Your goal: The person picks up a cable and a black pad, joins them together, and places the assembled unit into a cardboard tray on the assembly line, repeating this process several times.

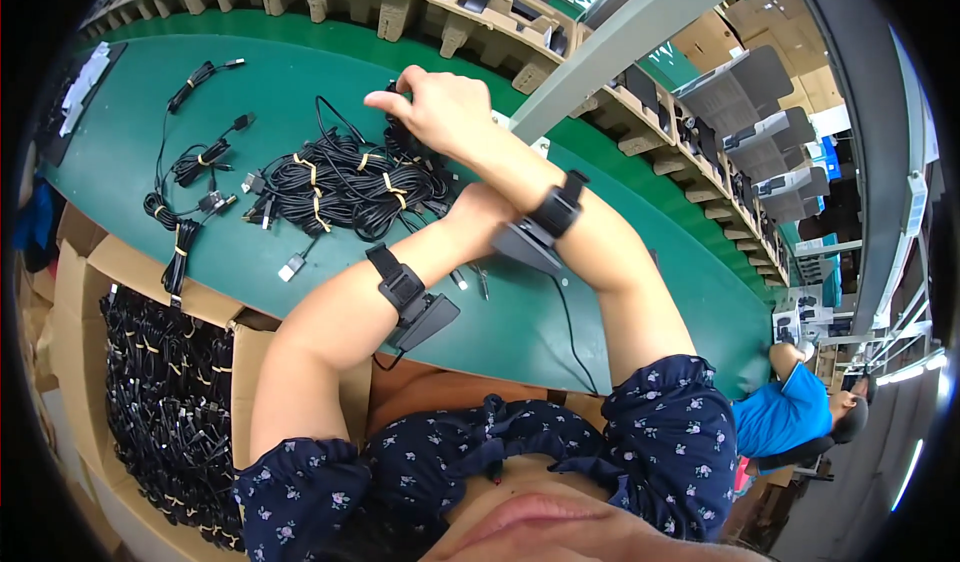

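Observation:
A heap of black USB cables (345, 187), tied in coils with tan bands, lies on the green table (530, 332). My right hand (440, 107) is over the heap's far right end, its thumb sticking out to the left. Its fingers curl around black cable, mostly hidden under the hand. Beneath my right forearm, my left hand (480, 214) is crossed by it near the heap's right edge; its fingers do not show. Each wrist wears a black strapped device. Silver plugs, such as the USB plug (291, 267), point out of the heap.
Several single tied cables (200, 162) lie left of the heap. An open cardboard box (250, 372) full of cables stands below the table's near left edge. Pulp trays (490, 22) line the far side, behind a grey metal post (610, 52). A person in blue (790, 412) sits at right.

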`<state>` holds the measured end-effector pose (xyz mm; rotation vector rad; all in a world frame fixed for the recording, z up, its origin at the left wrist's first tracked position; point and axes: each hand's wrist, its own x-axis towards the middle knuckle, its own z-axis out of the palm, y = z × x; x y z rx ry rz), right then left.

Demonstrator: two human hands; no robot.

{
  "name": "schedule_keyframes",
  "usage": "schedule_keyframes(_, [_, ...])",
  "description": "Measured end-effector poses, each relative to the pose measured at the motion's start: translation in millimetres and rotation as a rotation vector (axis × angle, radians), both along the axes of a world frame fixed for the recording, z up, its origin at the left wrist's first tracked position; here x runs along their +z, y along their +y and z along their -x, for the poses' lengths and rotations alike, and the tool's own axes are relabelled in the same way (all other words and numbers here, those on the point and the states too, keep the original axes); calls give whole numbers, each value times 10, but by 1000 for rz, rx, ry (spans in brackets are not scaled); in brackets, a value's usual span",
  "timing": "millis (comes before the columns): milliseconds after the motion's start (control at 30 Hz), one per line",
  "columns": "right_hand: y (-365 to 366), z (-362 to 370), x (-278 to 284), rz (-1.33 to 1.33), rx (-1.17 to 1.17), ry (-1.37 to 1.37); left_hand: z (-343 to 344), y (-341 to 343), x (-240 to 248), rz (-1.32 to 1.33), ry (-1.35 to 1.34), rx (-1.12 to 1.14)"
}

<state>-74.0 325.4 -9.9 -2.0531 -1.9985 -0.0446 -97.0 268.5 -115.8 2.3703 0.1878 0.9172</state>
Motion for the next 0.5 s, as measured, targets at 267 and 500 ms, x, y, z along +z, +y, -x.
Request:
schedule_keyframes(267, [92, -44, -266, 35, 127, -154, 68, 11, -38, 46, -109, -34])
schedule_keyframes(500, [-422, -387, -113, 4, 215, 1175, 74, -11, 173, 392, 356, -8])
